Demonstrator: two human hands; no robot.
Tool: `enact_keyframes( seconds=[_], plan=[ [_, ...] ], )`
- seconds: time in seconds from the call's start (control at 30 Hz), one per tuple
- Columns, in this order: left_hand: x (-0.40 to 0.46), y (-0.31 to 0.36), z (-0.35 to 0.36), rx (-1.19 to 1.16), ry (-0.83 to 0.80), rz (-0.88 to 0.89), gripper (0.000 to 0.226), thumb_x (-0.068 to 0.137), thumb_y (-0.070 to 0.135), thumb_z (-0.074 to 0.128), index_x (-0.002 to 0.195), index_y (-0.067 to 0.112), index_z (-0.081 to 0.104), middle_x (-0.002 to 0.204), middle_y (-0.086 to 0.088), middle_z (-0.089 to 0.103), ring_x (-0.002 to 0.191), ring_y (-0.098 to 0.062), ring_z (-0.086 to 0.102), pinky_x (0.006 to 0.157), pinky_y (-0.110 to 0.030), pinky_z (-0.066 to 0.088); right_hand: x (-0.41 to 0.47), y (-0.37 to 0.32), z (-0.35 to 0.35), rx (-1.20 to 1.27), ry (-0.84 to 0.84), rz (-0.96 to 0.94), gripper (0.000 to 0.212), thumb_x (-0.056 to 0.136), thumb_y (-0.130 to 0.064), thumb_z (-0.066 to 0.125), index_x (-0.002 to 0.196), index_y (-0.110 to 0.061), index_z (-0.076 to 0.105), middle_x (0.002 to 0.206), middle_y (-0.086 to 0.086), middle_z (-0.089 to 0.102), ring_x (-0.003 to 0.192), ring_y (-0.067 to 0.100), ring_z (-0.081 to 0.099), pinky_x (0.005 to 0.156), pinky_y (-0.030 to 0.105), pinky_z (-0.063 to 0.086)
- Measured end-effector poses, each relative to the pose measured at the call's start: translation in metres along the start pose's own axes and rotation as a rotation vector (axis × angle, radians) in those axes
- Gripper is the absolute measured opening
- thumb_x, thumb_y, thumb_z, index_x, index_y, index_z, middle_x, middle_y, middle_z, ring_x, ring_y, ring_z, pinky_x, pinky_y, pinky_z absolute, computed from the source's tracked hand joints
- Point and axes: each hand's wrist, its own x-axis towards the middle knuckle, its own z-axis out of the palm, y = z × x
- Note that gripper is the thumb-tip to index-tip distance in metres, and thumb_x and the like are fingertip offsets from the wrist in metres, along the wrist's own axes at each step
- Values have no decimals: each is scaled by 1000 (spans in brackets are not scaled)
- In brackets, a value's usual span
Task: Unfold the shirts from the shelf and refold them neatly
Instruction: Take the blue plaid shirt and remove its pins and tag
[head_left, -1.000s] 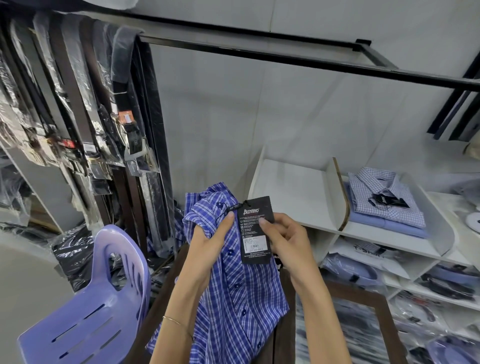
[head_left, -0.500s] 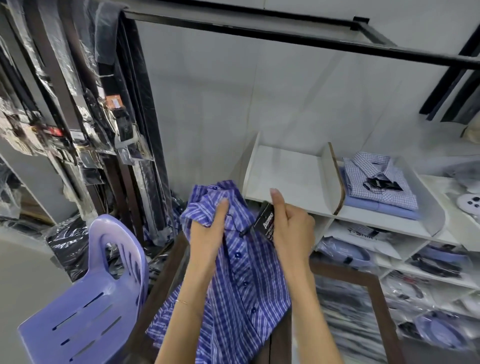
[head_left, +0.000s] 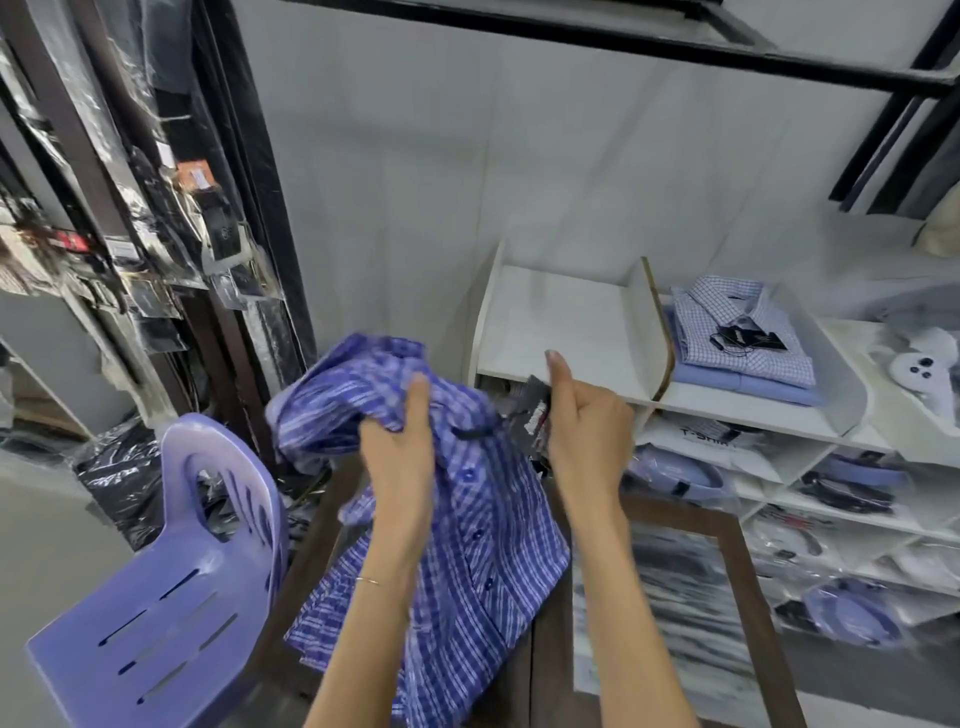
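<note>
Over the near table: I hold the blue and white checked cotton shirt (head_left: 457, 545) up in front of me, its lower part draping onto the dark wooden table edge (head_left: 748, 561).
Left hand: my left hand (head_left: 402, 462) grips a bunch of cloth near the collar, fingers curled into the fabric, thumb up.
Right hand: my right hand (head_left: 587, 431) pinches the black card hang tag (head_left: 532, 418) at the shirt's neck, forefinger raised.
How it will handle: I judge the shirt light, soft and limp; it sags wherever I let go, and the buttoned front slides on itself.
Where to hold: I reckon the two shoulder seams are best, so it hangs flat; the tag string looks thin, and I would not pull on it.
Far right: the white boxed shelf (head_left: 561, 317) stands with its left compartment bare; the next one to the right holds a stack of folded pale checked and plain blue shirts (head_left: 743, 338).
Below the shelf: bagged shirts fill the lower compartments.
Left: a lilac plastic chair (head_left: 171, 597) stands just beside the table, near the hanging hem.
Far left: belts in clear plastic sleeves (head_left: 171, 171) hang from a rack.
In the way: the chair back could snag a sleeve when I spread the shirt.
</note>
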Motion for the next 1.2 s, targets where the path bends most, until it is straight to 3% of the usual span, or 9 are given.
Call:
enact_keyframes(
  seconds=[0.13,0.3,0.43,0.53,0.7,0.87,0.97,1.07,1.2],
  plan=[
    [5,0,-5,31,-18,54,6,91,29,62,94,27,57,91,16,61,75,13,59,85,-26,50,4,2,-3,-2,-16,13,63,97,-47,44,42,-24,25,39,-9,26,41,12,26,48,28,21],
    [2,-4,-3,-20,-39,34,29,90,32,63,115,19,56,109,9,64,97,-2,60,93,-26,48,0,3,-6,51,26,29,63,97,-43,46,43,-23,23,38,-10,22,38,6,19,43,23,15],
    [2,-4,0,30,-57,43,17,91,26,63,104,14,62,99,5,67,93,-6,65,72,-11,49,1,2,-4,35,9,-4,62,98,-42,46,42,-25,25,38,-10,25,38,9,24,46,26,18],
    [17,-6,-17,7,-1,48,41,91,32,62,118,2,58,109,-9,67,99,-19,65,85,-28,52,10,16,-21,72,87,92,63,97,-44,46,42,-23,25,39,-8,23,40,11,21,47,27,17],
    [-6,-11,10,97,-159,-4,18,89,27,65,104,17,63,102,4,69,86,3,64,79,-15,50,-7,-4,6,55,-28,-48,64,97,-42,47,42,-24,21,38,-9,24,42,14,27,49,33,25],
    [20,-5,-21,48,15,-13,44,91,34,62,126,8,55,120,-7,64,108,-20,63,98,-43,49,6,17,-14,72,80,136,61,96,-48,46,43,-22,28,40,-8,26,39,9,23,46,26,18],
    [9,-3,-13,69,-116,-33,47,85,46,63,124,20,55,118,6,64,107,-9,61,102,-38,46,0,9,-6,170,105,175,61,97,-45,46,46,-21,24,41,-7,24,42,10,21,46,29,18],
    [-3,1,-7,219,-380,-25,14,83,43,62,93,34,55,92,23,63,80,18,58,80,-9,46,0,-4,1,100,105,241,61,98,-47,42,47,-19,22,43,-5,24,45,13,23,48,31,18],
    [-7,1,-10,249,-565,30,21,80,21,74,98,22,65,88,14,74,85,3,68,71,-9,49,-3,-17,7,60,49,205,60,98,-49,39,46,-20,28,44,-8,33,43,6,30,46,28,20]
  ],
)
